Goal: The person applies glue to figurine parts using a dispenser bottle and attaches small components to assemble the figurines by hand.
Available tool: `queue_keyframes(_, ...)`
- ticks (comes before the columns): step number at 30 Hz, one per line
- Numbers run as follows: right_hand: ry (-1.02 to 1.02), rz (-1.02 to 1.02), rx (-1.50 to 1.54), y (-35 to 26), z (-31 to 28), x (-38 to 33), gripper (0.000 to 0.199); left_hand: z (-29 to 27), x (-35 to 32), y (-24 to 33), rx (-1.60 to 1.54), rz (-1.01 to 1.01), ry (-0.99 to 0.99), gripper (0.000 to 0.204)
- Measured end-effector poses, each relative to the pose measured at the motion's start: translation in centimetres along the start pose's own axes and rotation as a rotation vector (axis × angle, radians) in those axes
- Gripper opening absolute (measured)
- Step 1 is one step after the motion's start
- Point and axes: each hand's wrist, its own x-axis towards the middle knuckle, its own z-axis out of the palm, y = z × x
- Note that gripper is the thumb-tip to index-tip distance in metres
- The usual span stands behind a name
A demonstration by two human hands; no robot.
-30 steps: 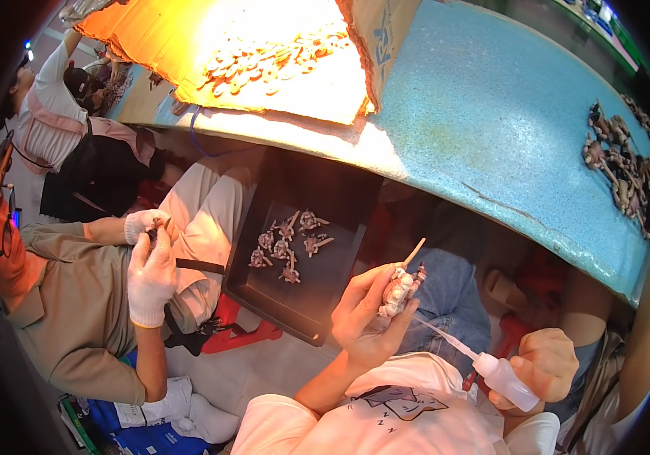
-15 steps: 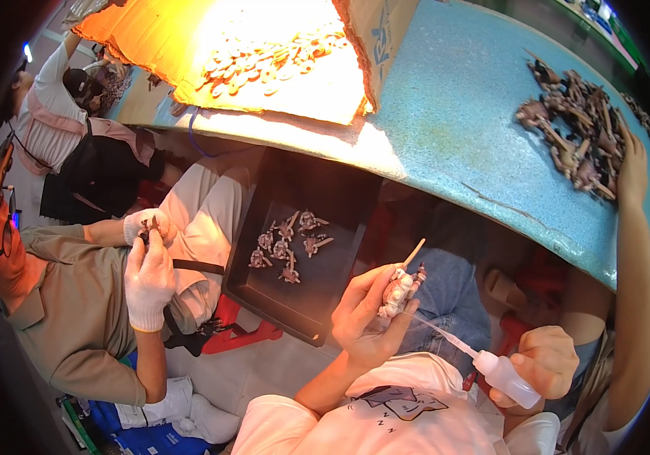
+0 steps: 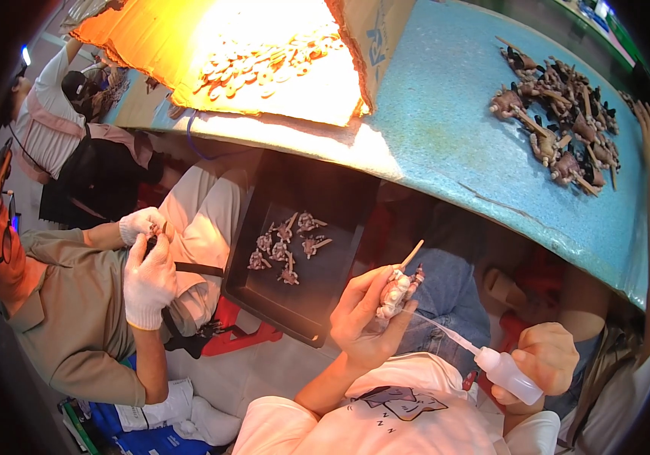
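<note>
My left hand (image 3: 366, 315) grips a small pale, bumpy figurine (image 3: 395, 294) with a thin wooden stick jutting from its upper end and a dark part beside it. My right hand (image 3: 546, 362) is wrapped round a translucent white squeeze bottle (image 3: 508, 375), tilted with its long thin nozzle pointing up and left. The nozzle's tip reaches the lower side of the figurine, near my left fingers; whether it touches cannot be made out. Left of my hands, a black tray (image 3: 311, 334) holds several similar figurines (image 3: 281, 251) with sticks.
Ahead stands a blue-topped table (image 3: 446, 98) bearing a heap of figurines (image 3: 560, 114) at right. A cut cardboard box (image 3: 374, 45), brightly lit, contains many small pieces. A co-worker in white gloves (image 3: 149, 284) sits at left. Another person's hand (image 3: 649, 133) rests at the table's right edge.
The heap on the table has shifted left, and the other person's hand has moved away from it to the right. My hands, the figurine and the bottle have barely moved.
</note>
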Motion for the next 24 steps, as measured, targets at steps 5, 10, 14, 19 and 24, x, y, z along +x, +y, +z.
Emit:
queue_keyframes(5,-0.019,0.024,-0.034,0.0,-0.06,-0.25,0.041,0.01,0.0,0.05,-0.022,-0.01,0.003,0.047)
queue_keyframes(10,0.052,0.041,0.003,-0.13,-0.41,-0.33,0.037,0.08,-0.08,0.2,-0.081,-0.063,-0.001,0.046)
queue_keyframes(14,0.031,0.042,-0.005,0.18,0.07,-0.12,0.037,-0.24,-0.52,-0.08,-0.123,-0.129,-0.005,0.044)
queue_keyframes(19,0.023,0.098,-0.051,-0.39,0.17,0.09,0.037,0.09,-0.16,0.31,-0.164,-0.134,0.014,0.046)
queue_keyframes(24,0.063,0.078,-0.132,-0.66,0.32,-0.06,0.037,0.0,-0.27,0.29,-0.177,-0.14,0.016,0.047)
